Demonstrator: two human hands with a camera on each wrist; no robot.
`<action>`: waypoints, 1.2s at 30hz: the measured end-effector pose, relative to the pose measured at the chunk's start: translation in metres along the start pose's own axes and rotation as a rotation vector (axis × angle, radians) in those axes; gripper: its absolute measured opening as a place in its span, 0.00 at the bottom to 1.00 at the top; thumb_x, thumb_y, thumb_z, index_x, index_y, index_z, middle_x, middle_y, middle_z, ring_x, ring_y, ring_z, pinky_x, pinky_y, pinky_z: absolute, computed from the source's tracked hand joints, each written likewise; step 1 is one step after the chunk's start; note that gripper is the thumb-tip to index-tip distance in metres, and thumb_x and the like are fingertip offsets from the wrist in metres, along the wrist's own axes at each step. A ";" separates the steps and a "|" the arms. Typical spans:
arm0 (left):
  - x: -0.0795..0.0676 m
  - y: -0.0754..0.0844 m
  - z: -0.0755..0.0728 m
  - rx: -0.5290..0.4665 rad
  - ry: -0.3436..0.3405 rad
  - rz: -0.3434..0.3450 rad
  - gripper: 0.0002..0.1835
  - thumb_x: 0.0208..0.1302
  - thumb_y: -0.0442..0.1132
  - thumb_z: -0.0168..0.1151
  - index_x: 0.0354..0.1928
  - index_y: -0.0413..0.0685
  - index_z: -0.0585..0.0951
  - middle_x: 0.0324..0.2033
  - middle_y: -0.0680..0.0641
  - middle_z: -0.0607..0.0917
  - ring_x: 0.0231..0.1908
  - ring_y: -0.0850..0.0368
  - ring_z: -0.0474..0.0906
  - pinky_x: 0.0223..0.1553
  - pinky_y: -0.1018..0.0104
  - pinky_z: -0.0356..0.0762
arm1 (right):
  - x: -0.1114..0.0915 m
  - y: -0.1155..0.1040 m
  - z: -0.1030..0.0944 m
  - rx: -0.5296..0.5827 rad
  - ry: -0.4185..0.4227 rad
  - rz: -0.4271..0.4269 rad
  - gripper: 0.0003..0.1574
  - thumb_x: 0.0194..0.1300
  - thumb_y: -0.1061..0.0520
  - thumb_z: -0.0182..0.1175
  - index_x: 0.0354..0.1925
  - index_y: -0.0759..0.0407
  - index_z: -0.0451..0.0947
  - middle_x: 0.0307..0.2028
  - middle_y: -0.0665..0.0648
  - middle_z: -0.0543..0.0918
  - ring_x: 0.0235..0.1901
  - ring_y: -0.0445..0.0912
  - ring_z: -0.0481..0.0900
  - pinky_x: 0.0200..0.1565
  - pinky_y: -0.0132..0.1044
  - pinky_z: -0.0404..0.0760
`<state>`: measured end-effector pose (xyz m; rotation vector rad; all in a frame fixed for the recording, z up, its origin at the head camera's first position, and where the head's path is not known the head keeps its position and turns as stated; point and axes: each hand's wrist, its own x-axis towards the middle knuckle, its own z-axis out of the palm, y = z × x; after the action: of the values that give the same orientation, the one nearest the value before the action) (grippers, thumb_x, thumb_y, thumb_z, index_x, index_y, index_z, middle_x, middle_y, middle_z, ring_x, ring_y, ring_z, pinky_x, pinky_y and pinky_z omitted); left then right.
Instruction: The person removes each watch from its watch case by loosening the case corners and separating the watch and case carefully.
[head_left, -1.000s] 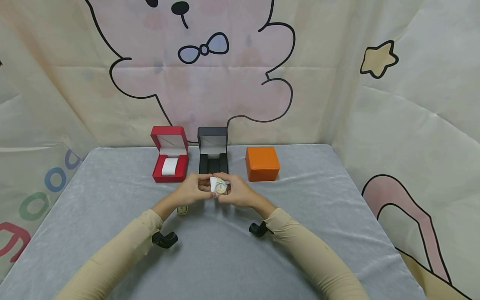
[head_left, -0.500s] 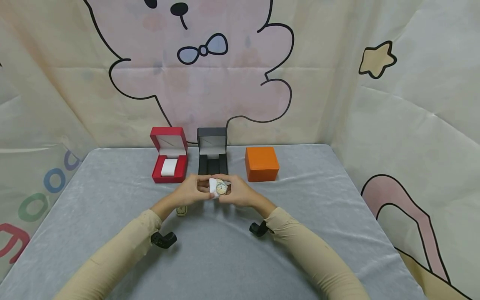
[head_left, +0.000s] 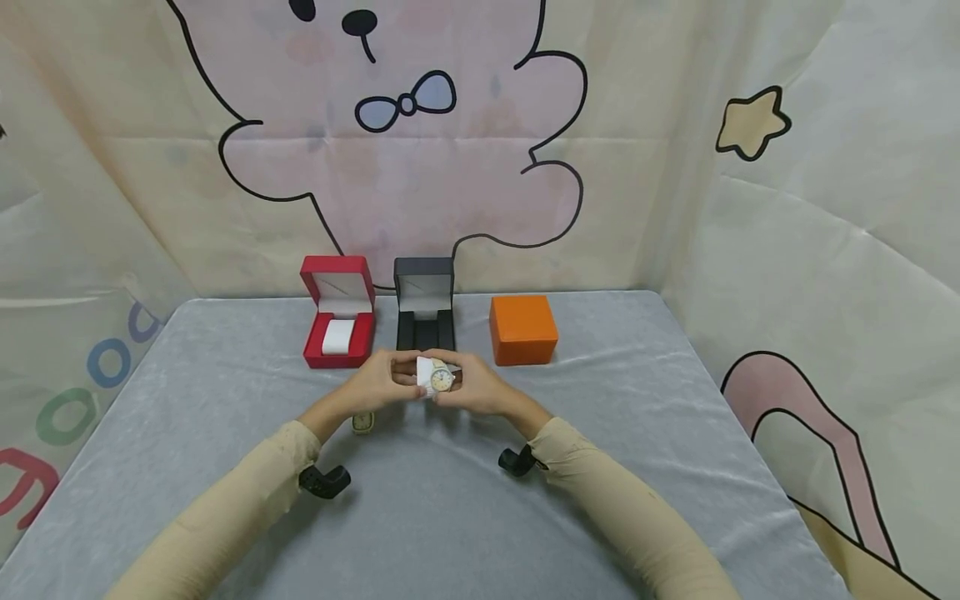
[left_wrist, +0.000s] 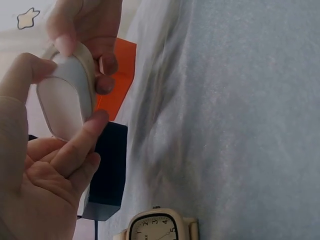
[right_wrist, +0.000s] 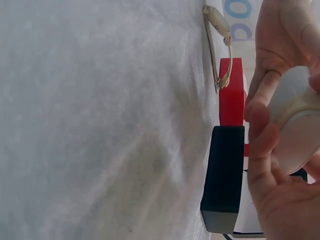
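Between both hands, above the table in front of the black box, is a white watch cushion (head_left: 424,377) with a round-faced, pale-strapped wristwatch (head_left: 442,380) around it. The left hand (head_left: 381,383) pinches the cushion's left end between thumb and fingers. On the other end, the right hand (head_left: 480,385) grips the watch and cushion. Seen from the left wrist, the cushion (left_wrist: 60,107) shows its smooth end, with the pale strap circling it farther back. A second watch (head_left: 363,422), cream with a squarish face, lies on the table by the left wrist; its dial (left_wrist: 155,229) faces up.
Along the back of the grey cloth-covered table (head_left: 450,517) stand three boxes. The red box (head_left: 317,357) has its lid up and a white cushion inside. Beside it, the black box (head_left: 424,265) has its lid up and no cushion visible. The orange box (head_left: 523,332) has its lid down.
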<state>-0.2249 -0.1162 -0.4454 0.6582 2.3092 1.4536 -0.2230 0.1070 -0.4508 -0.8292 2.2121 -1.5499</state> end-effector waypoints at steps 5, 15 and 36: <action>-0.002 0.001 0.000 0.034 -0.008 0.007 0.36 0.61 0.38 0.71 0.68 0.30 0.70 0.56 0.33 0.84 0.52 0.46 0.87 0.49 0.57 0.86 | -0.001 -0.001 0.003 -0.016 0.017 0.003 0.41 0.59 0.62 0.68 0.69 0.63 0.70 0.52 0.65 0.81 0.34 0.42 0.79 0.37 0.30 0.83; -0.005 0.004 0.000 0.024 -0.030 0.003 0.38 0.62 0.38 0.70 0.70 0.28 0.67 0.57 0.32 0.83 0.54 0.43 0.85 0.51 0.54 0.85 | -0.001 -0.004 0.003 -0.095 0.041 0.010 0.41 0.54 0.64 0.65 0.68 0.62 0.73 0.56 0.64 0.83 0.32 0.40 0.76 0.32 0.28 0.80; -0.004 -0.003 -0.009 -0.089 -0.061 0.008 0.38 0.62 0.34 0.69 0.72 0.29 0.65 0.60 0.30 0.81 0.56 0.43 0.83 0.48 0.66 0.85 | -0.003 0.001 -0.006 0.176 -0.096 -0.002 0.45 0.61 0.70 0.61 0.75 0.62 0.61 0.60 0.67 0.74 0.35 0.39 0.80 0.38 0.28 0.82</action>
<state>-0.2269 -0.1261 -0.4439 0.6770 2.1845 1.5088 -0.2242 0.1131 -0.4500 -0.8339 1.9760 -1.6411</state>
